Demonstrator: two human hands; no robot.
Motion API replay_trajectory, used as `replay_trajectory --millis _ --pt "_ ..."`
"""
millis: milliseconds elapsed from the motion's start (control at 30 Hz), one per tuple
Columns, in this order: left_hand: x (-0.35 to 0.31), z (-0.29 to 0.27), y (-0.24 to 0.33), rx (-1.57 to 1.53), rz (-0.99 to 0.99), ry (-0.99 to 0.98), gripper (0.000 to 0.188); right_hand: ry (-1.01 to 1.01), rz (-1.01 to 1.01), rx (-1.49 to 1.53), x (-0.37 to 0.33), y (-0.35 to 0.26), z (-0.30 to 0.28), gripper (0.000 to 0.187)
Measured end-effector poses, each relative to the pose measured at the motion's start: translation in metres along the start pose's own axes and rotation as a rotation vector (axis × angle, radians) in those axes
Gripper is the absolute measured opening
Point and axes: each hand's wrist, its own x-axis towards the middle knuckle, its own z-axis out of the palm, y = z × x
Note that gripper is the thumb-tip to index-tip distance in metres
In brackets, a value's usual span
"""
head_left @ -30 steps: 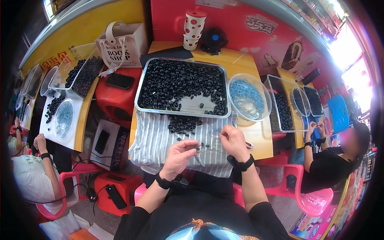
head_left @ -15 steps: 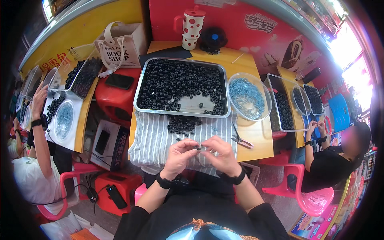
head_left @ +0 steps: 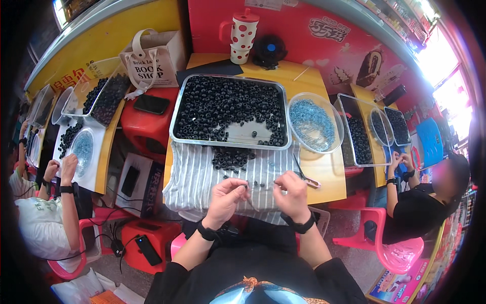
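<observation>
My left hand [head_left: 226, 201] is closed in a pinch above the striped cloth [head_left: 192, 175], with a small black bead [head_left: 246, 186] at its fingertips. My right hand [head_left: 292, 195] is also pinched, a short way to the right; whatever its fingers hold is too small to make out. A few loose dark beads [head_left: 255, 184] lie between the hands. Beyond them a heap of black beads [head_left: 232, 158] rests on the cloth. It lies against the metal tray [head_left: 202, 141], which is filled with more black beads [head_left: 223, 104].
Right of the tray stands a clear round tub [head_left: 336, 142] of pale blue pieces. Thread snips [head_left: 311, 181] lie on the table below it. A dotted tumbler [head_left: 244, 38] and a black fan [head_left: 268, 48] stand behind. Co-workers sit at tables on both sides.
My hands have moved apart, the right one shifting rightward, and loose beads now show between them. The co-worker at left has lowered a raised hand toward the table.
</observation>
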Motion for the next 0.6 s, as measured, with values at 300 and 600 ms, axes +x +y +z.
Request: replay_trajectory --millis 300,600 --pt "0.002 -0.001 0.0 -0.046 0.012 -0.021 0.012 -0.023 0.182 0.085 -0.003 0.022 -0.012 0.005" --pt "0.003 -0.003 -0.001 0.005 -0.031 -0.029 0.022 -0.116 0.08 -0.054 0.011 0.028 -0.005 0.005"
